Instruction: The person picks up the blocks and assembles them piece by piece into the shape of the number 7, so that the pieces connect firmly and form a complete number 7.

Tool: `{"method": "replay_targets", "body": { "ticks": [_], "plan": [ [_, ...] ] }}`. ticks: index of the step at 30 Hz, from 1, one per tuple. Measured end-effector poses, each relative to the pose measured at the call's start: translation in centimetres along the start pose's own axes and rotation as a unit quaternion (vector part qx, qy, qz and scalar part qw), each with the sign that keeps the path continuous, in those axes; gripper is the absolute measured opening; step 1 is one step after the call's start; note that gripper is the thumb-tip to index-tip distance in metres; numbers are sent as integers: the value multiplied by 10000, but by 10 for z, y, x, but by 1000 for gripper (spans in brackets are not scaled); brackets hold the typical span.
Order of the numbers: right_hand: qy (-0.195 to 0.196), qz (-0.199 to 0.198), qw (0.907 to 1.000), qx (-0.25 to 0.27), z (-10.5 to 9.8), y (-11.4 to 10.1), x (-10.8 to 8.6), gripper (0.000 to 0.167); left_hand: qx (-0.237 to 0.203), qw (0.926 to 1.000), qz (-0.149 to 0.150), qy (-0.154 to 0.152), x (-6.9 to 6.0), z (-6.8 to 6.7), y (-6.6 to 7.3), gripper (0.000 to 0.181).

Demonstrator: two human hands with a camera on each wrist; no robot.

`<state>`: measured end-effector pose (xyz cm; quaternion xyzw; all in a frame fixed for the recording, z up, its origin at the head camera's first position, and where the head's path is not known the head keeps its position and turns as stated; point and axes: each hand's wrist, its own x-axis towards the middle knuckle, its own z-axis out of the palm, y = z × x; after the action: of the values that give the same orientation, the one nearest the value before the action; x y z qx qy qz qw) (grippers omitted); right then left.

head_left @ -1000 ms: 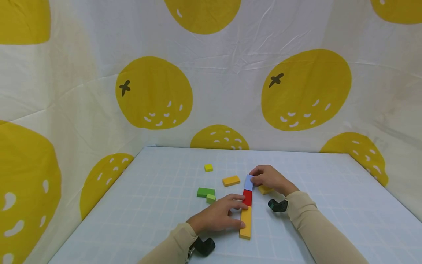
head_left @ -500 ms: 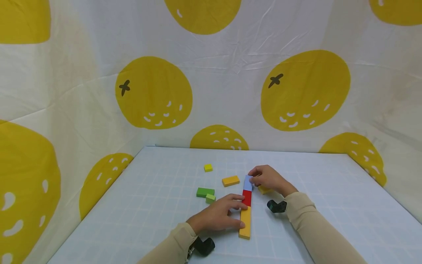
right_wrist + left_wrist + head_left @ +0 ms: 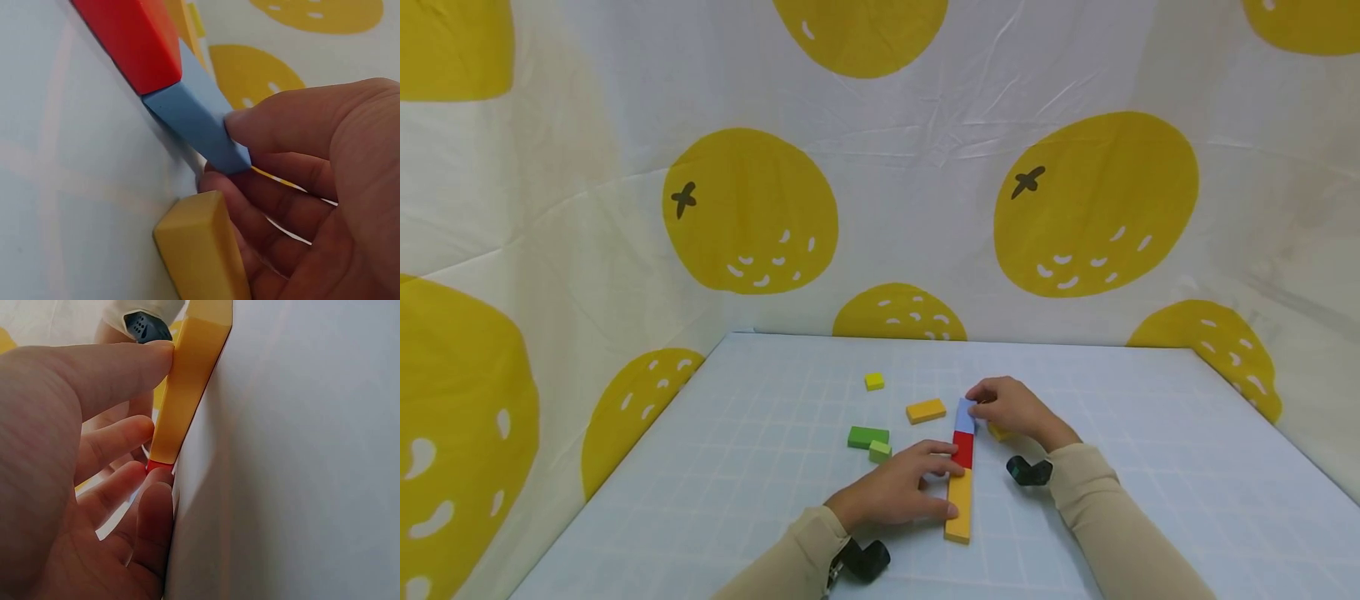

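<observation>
An orange block (image 3: 957, 508), a red block (image 3: 962, 451) and a blue block (image 3: 965, 416) lie end to end in a row leading away from the person. From the left side, my left hand (image 3: 895, 487) rests its thumb against the orange block (image 3: 187, 381) and its fingertips beside the red block (image 3: 160, 466), fingers spread. At the far end my right hand (image 3: 1018, 410) pinches the blue block (image 3: 200, 119), which meets the red block (image 3: 134, 47). The right thumb (image 3: 269, 122) presses its side, with fingers around its end.
A yellowish block (image 3: 203, 244) lies beside the right fingers. Left of the row are another orange block (image 3: 926, 411), a small yellow block (image 3: 874, 382), a green block (image 3: 868, 437) and a small light green block (image 3: 880, 452). A patterned curtain (image 3: 917, 208) stands behind the table (image 3: 737, 467).
The right wrist and forearm have shifted slightly to the left, while the right fingers stay at the blue block. My left hand and the loose blocks show no clear movement.
</observation>
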<state>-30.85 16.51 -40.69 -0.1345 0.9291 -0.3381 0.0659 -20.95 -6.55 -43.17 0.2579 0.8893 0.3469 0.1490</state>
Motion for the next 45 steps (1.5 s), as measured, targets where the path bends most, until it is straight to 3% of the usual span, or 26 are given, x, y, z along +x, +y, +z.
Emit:
{"method": "replay_targets", "body": {
  "ticks": [24, 45],
  "plan": [
    [428, -166, 9988, -149, 13, 10, -5, 31, 1, 9999, -119, 47, 0, -1, 2, 38],
    [410, -129, 9991, 33, 13, 10, -6, 29, -77, 9999, -67, -7, 1, 0, -1, 38]
  ]
}}
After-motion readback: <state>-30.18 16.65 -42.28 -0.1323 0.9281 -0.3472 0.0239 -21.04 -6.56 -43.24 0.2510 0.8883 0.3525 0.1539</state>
